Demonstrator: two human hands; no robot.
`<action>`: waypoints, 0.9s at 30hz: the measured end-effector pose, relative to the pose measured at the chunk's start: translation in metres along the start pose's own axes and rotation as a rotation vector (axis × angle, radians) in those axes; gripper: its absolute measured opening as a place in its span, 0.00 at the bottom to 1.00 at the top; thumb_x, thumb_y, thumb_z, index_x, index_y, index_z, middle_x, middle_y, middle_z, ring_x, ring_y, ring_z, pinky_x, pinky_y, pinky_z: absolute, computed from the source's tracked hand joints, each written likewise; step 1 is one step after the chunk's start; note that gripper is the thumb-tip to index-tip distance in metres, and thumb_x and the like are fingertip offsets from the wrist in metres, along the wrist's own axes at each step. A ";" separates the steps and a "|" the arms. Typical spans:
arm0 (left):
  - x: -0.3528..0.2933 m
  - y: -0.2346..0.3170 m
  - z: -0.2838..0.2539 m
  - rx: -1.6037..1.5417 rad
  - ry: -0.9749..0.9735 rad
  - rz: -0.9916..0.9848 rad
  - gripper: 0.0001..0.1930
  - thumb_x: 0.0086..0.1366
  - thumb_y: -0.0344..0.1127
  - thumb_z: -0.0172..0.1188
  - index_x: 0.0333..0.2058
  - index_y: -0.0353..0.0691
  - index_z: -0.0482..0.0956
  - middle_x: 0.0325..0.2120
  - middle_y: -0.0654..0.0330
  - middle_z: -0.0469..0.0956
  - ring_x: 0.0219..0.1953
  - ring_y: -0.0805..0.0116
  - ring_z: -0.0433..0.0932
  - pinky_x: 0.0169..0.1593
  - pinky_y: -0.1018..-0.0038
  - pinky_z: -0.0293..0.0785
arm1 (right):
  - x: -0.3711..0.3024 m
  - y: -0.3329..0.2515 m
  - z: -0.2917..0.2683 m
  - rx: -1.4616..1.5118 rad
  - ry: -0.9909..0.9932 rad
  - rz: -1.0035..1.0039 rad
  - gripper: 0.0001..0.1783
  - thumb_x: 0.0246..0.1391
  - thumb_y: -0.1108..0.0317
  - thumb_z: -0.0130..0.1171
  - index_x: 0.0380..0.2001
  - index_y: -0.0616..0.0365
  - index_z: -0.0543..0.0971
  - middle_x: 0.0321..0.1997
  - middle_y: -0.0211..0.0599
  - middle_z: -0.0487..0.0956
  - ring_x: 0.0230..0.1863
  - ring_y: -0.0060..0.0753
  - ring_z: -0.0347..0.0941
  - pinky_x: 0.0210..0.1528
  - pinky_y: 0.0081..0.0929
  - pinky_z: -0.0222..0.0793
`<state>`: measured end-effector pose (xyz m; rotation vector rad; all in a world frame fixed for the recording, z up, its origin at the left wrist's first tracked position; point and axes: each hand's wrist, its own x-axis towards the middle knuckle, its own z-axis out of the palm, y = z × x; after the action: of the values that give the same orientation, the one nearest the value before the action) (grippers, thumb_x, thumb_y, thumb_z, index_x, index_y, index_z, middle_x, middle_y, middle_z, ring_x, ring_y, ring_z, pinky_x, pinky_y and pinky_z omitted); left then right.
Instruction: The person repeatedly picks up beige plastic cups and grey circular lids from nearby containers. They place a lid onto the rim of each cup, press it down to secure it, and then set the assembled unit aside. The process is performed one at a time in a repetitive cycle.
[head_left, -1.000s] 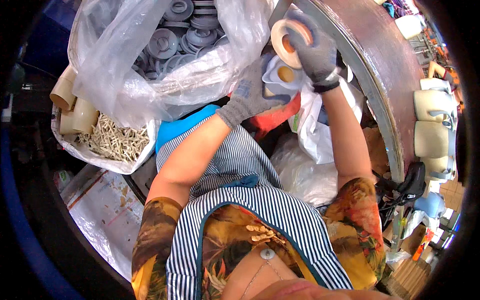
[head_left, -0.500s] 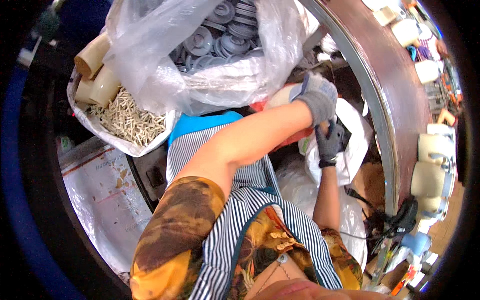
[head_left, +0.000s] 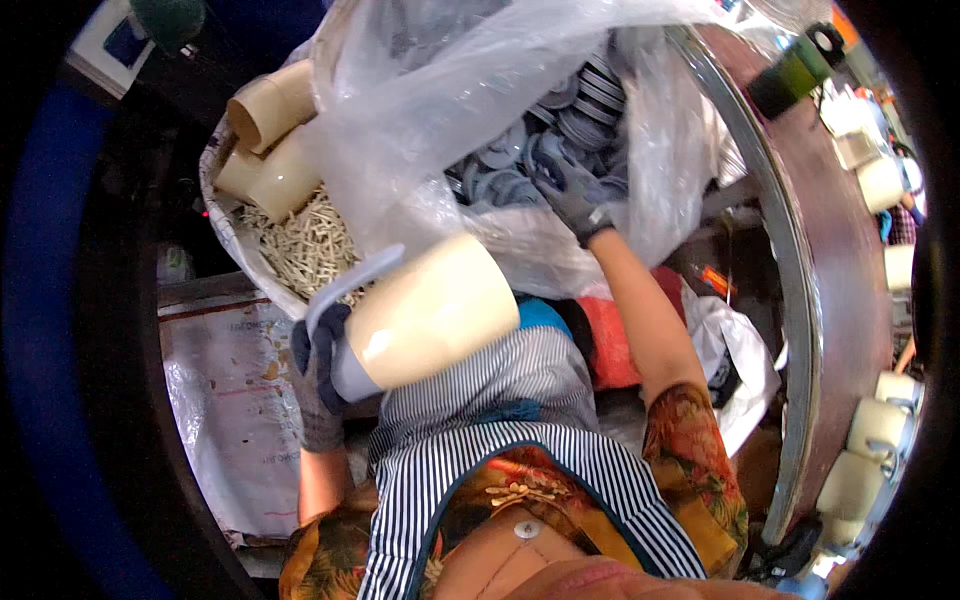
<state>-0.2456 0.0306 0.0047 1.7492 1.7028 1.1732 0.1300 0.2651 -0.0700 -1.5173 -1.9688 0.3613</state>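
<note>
On the left, my left hand (head_left: 325,365) in a grey and dark glove grips a cream cylindrical container (head_left: 430,315) by its curved blue-grey handle (head_left: 355,280). The container lies tilted above my lap, its wide end toward the upper right. A blue-grey base (head_left: 352,375) closes its lower end. My right hand (head_left: 578,205), gloved too, reaches into a plastic-lined sack (head_left: 400,130) of grey discs (head_left: 500,185). Its fingers are bent around a disc at the pile's near side; their tips are partly hidden among the discs.
Left of the sack, another sack (head_left: 262,265) holds short pale sticks (head_left: 300,240) and cream cylinders (head_left: 275,105). A curved metal-edged table (head_left: 835,250) runs along the right, with more cream containers (head_left: 850,480) beyond. A white bag (head_left: 745,370) hangs near its edge.
My left hand has swung from the right side to the left with the cream container. My right hand has left the white bag and moved up into the disc sack. The view has shifted.
</note>
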 end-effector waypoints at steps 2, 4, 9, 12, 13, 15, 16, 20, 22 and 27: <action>-0.003 0.006 0.001 -0.121 -0.002 -0.120 0.18 0.66 0.35 0.52 0.52 0.33 0.73 0.46 0.45 0.76 0.48 0.51 0.76 0.52 0.61 0.72 | 0.053 0.031 0.070 -0.119 -0.046 -0.034 0.34 0.50 0.52 0.61 0.60 0.49 0.69 0.60 0.51 0.70 0.62 0.53 0.65 0.62 0.43 0.62; -0.002 0.026 0.002 -0.211 0.024 -0.203 0.15 0.72 0.36 0.46 0.51 0.34 0.72 0.47 0.47 0.76 0.49 0.56 0.76 0.54 0.62 0.71 | 0.092 0.035 0.115 -0.346 -0.234 0.006 0.42 0.48 0.43 0.58 0.65 0.48 0.65 0.73 0.45 0.55 0.73 0.54 0.47 0.72 0.47 0.45; -0.003 -0.006 0.007 -0.824 0.239 -0.526 0.13 0.74 0.38 0.45 0.43 0.34 0.72 0.46 0.51 0.77 0.48 0.61 0.76 0.54 0.65 0.70 | 0.115 0.105 0.181 -0.467 -0.026 -0.267 0.40 0.51 0.43 0.56 0.64 0.49 0.66 0.69 0.48 0.62 0.70 0.55 0.51 0.72 0.49 0.41; 0.002 -0.021 0.008 -1.041 0.235 -0.441 0.16 0.73 0.44 0.46 0.40 0.35 0.71 0.41 0.52 0.76 0.45 0.61 0.73 0.53 0.64 0.69 | 0.104 0.034 0.118 -0.152 -0.087 0.047 0.33 0.53 0.51 0.58 0.61 0.52 0.70 0.62 0.49 0.69 0.64 0.53 0.61 0.67 0.45 0.52; 0.008 -0.014 0.006 -1.088 0.230 -0.377 0.17 0.73 0.46 0.46 0.39 0.35 0.71 0.41 0.52 0.76 0.45 0.61 0.73 0.52 0.64 0.69 | 0.089 0.003 0.081 0.046 -0.077 0.169 0.31 0.54 0.53 0.58 0.60 0.53 0.71 0.60 0.49 0.72 0.62 0.52 0.64 0.66 0.43 0.55; 0.007 -0.022 0.000 -1.092 0.198 -0.364 0.18 0.72 0.47 0.45 0.39 0.35 0.70 0.40 0.51 0.76 0.43 0.60 0.74 0.51 0.64 0.70 | 0.039 -0.036 0.017 0.402 -0.053 0.090 0.24 0.56 0.62 0.58 0.56 0.59 0.75 0.53 0.49 0.78 0.55 0.46 0.73 0.60 0.36 0.66; 0.011 -0.018 -0.002 -1.083 0.158 -0.340 0.17 0.73 0.47 0.44 0.39 0.35 0.70 0.40 0.51 0.76 0.43 0.60 0.75 0.51 0.64 0.70 | 0.003 -0.049 0.002 0.740 -0.129 0.170 0.22 0.59 0.66 0.54 0.56 0.62 0.74 0.55 0.48 0.77 0.56 0.42 0.73 0.61 0.36 0.65; 0.002 -0.017 0.002 -0.607 0.075 -0.146 0.16 0.75 0.42 0.39 0.41 0.34 0.70 0.40 0.50 0.76 0.42 0.62 0.76 0.51 0.65 0.71 | -0.100 -0.128 -0.051 0.695 0.001 -0.186 0.29 0.54 0.54 0.58 0.54 0.64 0.75 0.54 0.50 0.75 0.53 0.42 0.74 0.54 0.33 0.69; 0.002 0.005 0.008 -1.113 -0.003 -0.236 0.17 0.75 0.42 0.38 0.41 0.33 0.69 0.39 0.50 0.77 0.42 0.61 0.76 0.51 0.65 0.72 | -0.125 -0.145 -0.065 0.685 0.079 -0.237 0.30 0.53 0.52 0.58 0.52 0.63 0.76 0.53 0.49 0.76 0.51 0.43 0.75 0.51 0.34 0.70; -0.003 0.038 0.007 -1.370 -0.118 -0.334 0.18 0.74 0.44 0.42 0.34 0.35 0.71 0.36 0.51 0.76 0.39 0.62 0.76 0.49 0.65 0.72 | -0.162 -0.158 -0.092 0.563 0.188 -0.338 0.32 0.47 0.49 0.60 0.50 0.62 0.78 0.51 0.50 0.76 0.49 0.48 0.75 0.49 0.35 0.71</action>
<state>-0.2173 0.0233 0.0299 0.6184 0.6465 1.4506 0.0893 0.0508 0.0401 -0.8194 -1.7368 0.5475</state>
